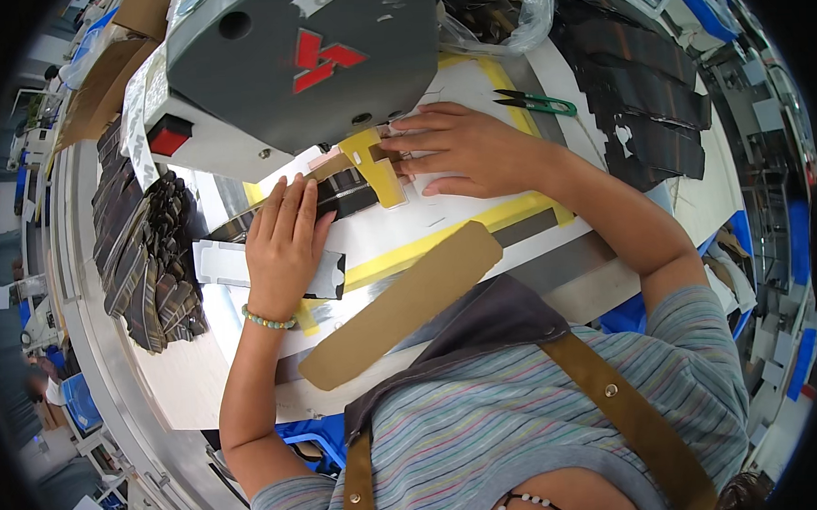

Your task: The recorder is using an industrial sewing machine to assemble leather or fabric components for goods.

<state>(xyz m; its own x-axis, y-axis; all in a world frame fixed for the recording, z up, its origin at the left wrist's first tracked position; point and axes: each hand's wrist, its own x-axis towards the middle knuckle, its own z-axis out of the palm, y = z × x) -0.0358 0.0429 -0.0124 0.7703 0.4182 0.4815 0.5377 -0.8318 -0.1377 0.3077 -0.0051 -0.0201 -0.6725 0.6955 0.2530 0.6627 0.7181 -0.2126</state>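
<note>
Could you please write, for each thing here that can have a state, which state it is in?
Left hand: fingers straight, on the striped strip
Right hand: fingers spread, beside the yellow plate
Striped strip: flat, partly covered
Green-handled snips: lying down, blades apart
Brown piece: lying flat, not held
Left fabric pile: loosely heaped
Right fabric pile: overlapping, spread
Red switch: on or off, cannot tell
</note>
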